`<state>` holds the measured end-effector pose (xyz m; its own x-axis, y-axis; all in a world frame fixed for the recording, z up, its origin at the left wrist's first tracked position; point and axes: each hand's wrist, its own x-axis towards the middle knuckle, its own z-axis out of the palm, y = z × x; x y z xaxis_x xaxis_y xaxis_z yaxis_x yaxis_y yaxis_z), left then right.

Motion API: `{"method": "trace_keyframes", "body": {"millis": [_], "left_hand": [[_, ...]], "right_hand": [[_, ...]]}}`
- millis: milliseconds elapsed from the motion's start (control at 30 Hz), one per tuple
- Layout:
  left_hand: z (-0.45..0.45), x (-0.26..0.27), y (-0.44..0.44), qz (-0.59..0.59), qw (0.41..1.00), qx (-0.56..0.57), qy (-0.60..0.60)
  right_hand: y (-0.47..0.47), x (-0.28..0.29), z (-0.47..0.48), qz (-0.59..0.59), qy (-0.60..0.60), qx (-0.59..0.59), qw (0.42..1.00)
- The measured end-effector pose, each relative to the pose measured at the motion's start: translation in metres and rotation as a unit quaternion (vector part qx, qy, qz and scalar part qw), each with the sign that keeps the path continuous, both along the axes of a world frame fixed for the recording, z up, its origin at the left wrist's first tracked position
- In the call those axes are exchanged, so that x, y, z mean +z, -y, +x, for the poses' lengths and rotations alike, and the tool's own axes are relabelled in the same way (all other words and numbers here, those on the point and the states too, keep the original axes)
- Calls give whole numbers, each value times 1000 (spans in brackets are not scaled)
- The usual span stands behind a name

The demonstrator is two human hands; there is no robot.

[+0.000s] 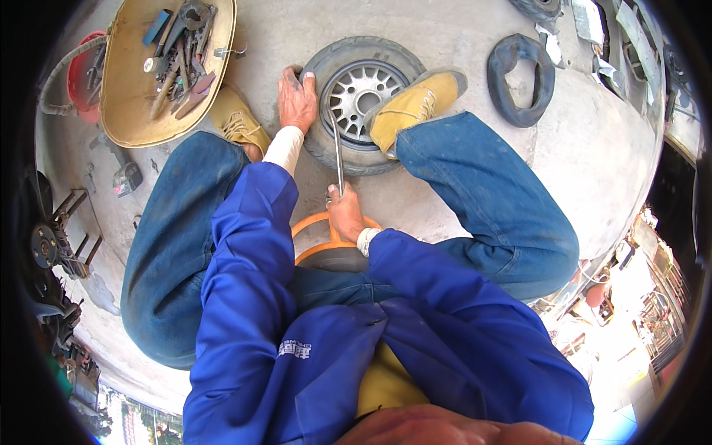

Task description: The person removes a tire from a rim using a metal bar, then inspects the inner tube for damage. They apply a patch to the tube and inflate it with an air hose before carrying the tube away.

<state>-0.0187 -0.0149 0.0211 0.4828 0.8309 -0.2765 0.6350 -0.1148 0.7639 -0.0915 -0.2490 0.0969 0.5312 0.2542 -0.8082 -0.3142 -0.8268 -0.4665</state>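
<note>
A tire (372, 49) on a multi-spoke metal wheel rim (356, 72) lies flat on the concrete floor, with one of my yellow canvas shoes (417, 108) resting on its right part. My left hand (297, 103) lies against the tire's left edge, thumb towards the tread; whether it grips anything under the palm is hidden. My right hand (346, 212), below the tire, is closed around the near end of a steel tire lever (339, 150). The lever's far end sits at the left inside edge of the rim, between tire and metal.
A yellow plastic basin (125, 72) of mixed hand tools stands at the upper left, a red container (75, 83) beyond it. A cordless power tool (125, 169) lies left. A black inner tube (523, 119) lies right. Beneath me is an orange-framed seat (311, 220).
</note>
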Motion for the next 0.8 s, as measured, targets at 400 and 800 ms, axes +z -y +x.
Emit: {"method": "trace_keyframes", "body": {"millis": [400, 800], "left_hand": [[-7, -4, 3, 11, 999, -6, 36], [-46, 11, 116, -334, 866, 357, 103]], "right_hand": [[-17, 89, 87, -8, 47, 152, 987], [-88, 163, 285, -104, 313, 670, 665]]}}
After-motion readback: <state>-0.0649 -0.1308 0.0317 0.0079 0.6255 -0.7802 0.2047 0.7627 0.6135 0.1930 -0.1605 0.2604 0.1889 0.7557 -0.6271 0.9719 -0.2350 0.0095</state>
